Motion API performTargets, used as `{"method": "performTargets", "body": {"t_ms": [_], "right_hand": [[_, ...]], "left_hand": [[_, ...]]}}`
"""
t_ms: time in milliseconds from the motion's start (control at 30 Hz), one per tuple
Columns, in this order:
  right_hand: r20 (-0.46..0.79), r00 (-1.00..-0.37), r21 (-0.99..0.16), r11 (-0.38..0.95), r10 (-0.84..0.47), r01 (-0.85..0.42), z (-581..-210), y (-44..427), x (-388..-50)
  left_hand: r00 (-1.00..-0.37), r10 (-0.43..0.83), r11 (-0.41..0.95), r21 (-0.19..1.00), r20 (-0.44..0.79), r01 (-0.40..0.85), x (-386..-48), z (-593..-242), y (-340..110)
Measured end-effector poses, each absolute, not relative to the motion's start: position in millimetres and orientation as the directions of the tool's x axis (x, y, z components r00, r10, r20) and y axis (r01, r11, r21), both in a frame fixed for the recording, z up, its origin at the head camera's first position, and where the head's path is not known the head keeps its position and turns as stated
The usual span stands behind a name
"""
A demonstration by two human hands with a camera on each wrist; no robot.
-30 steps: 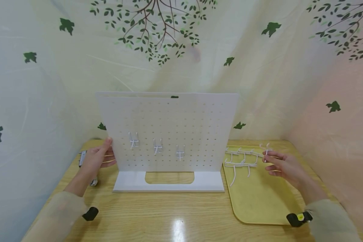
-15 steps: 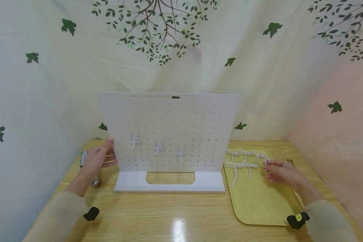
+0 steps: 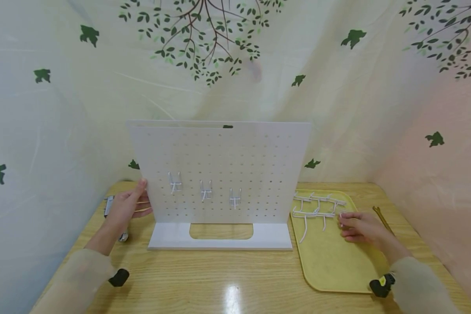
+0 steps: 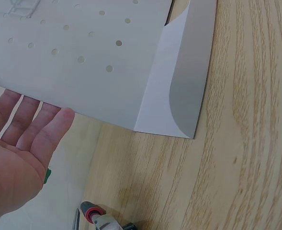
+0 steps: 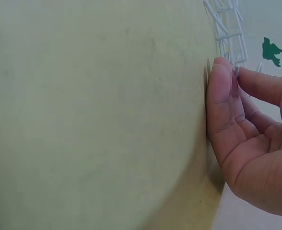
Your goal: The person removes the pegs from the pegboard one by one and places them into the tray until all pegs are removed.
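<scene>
Left of frame, the left hand (image 3: 128, 205) pinches the edge of the board (image 3: 220, 152) standing at center. At right, the right hand's (image 3: 362, 227) fingertips pinch a hook (image 5: 237, 70) above the tray (image 3: 337, 268).

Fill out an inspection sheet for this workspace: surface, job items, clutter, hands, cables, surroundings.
Surface: wood-grain table, glare near the front edge.
Job items: white pegboard standing upright with three mounted hooks; yellow tray with loose white hooks at its far end.
Clutter: grey-and-dark item behind the left arm, partly hidden; brass-coloured item right of the tray; neither clear enough to identify.
Hands: left hand grips the pegboard's left edge; right hand pinches a white wire piece at the tray.
Cables: nothing seen.
Surroundings: pale sheeting printed with leafy branches.
</scene>
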State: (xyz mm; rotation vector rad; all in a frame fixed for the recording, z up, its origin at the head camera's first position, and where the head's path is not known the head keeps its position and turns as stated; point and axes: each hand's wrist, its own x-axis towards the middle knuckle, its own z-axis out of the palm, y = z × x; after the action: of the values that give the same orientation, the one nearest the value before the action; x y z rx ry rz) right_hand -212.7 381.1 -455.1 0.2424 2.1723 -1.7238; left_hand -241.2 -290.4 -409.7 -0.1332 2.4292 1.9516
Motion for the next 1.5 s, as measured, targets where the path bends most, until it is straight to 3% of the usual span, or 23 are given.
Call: {"method": "performTargets", "body": {"t_ms": [700, 1500], "right_hand": [[-0.410, -0.911, -0.874, 0.301, -0.038, 0.381, -454.0, 374.3, -213.9], [-0.408, -0.909, -0.878, 0.309, -0.082, 0.366, -449.6, 380.3, -208.1]], "left_hand": [[-0.997, -0.053, 0.241, 0.968, -0.059, -0.070, -241.4, -411.8, -289.5], [-0.997, -0.049, 0.233, 0.971, -0.052, -0.062, -240.6, -411.0, -290.7]]}}
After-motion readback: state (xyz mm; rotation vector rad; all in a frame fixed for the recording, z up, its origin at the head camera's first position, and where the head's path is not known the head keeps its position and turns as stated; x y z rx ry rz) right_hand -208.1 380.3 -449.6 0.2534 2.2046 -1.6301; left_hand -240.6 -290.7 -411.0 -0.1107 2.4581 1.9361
